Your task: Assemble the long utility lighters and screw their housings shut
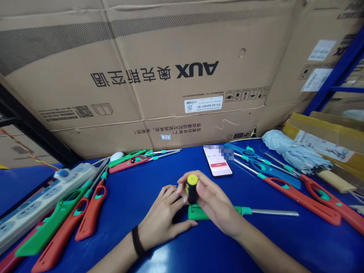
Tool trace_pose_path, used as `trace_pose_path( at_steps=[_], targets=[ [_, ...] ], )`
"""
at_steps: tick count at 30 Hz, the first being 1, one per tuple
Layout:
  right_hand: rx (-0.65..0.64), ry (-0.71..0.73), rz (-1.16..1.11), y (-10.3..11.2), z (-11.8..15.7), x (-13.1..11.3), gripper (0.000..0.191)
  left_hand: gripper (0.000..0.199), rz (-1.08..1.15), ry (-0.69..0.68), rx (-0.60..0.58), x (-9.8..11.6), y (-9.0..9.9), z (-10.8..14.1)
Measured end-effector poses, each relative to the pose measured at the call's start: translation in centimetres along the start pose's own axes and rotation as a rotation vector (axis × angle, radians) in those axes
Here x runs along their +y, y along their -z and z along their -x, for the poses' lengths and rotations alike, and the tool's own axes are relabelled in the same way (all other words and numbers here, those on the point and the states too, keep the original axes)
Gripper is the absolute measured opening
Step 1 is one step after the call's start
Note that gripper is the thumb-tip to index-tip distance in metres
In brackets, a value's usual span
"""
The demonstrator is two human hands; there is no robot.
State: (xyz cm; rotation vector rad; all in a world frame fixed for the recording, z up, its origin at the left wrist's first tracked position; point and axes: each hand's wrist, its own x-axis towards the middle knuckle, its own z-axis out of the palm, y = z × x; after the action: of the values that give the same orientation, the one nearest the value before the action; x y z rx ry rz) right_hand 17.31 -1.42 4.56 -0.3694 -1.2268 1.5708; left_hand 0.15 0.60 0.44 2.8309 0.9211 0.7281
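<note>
My right hand (212, 201) grips a small black cylinder with a yellow top (192, 189), which stands upright between its fingers and thumb. My left hand (162, 216), with a dark band on the wrist, sits just left of the cylinder with its fingers curled and its fingertips close to it. Under my hands lies a green long-nozzle lighter (213, 213), its metal nozzle pointing right. My right hand hides part of its body. The blue table (148, 250) lies beneath everything.
Red, green and blue long lighters (301, 199) lie in groups on the left, far and right parts of the table. A phone (217, 161) shows a timer. A white power strip (42, 201), folded umbrella (295, 151) and large cardboard box (182, 57) border the table.
</note>
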Motion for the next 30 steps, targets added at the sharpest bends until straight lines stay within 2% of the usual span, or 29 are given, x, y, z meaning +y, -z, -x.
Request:
trace_pose_path(
  at_steps=[2, 6, 9, 12, 16, 20, 23, 24, 27, 30],
  targets=[
    [-0.026, 0.022, 0.001, 0.0, 0.1, -0.1, 0.019, 0.044, 0.002, -0.005, 0.015, 0.0, 0.0, 0.0],
    [0.007, 0.046, 0.017, -0.2, 0.2, -0.2, 0.023, 0.039, 0.009, 0.014, -0.01, 0.1, 0.0, -0.1],
    [0.032, 0.031, 0.067, -0.3, 0.1, -0.3, 0.033, 0.039, 0.014, 0.02, -0.007, 0.1, 0.1, -0.1],
    [0.044, 0.07, 0.074, -0.5, 0.1, -0.4, 0.015, 0.041, 0.021, 0.011, -0.009, 0.1, 0.0, -0.1],
    [0.071, 0.094, 0.056, -0.5, 0.2, -0.1, 0.021, 0.035, 0.042, 0.007, -0.013, 0.1, 0.0, 0.0],
    [0.067, 0.083, 0.177, -0.5, 0.3, -0.1, 0.037, 0.034, 0.052, 0.017, 0.005, 0.1, 0.1, -0.1],
    [0.104, 0.107, 0.247, -0.6, 0.5, 0.0, 0.017, 0.034, 0.067, 0.028, -0.007, 0.2, 0.1, -0.2],
    [0.131, 0.107, 0.255, -0.6, 0.6, 0.1, 0.017, 0.032, 0.079, 0.034, -0.011, 0.2, 0.1, -0.2],
    [0.154, 0.096, 0.214, -0.4, 0.8, 0.6, 0.024, 0.029, 0.099, 0.04, -0.015, 0.2, 0.2, -0.2],
    [0.107, 0.103, 0.171, -0.3, 0.6, 0.8, 0.044, 0.034, 0.08, 0.037, -0.031, 0.2, 0.3, -0.3]
  ],
)
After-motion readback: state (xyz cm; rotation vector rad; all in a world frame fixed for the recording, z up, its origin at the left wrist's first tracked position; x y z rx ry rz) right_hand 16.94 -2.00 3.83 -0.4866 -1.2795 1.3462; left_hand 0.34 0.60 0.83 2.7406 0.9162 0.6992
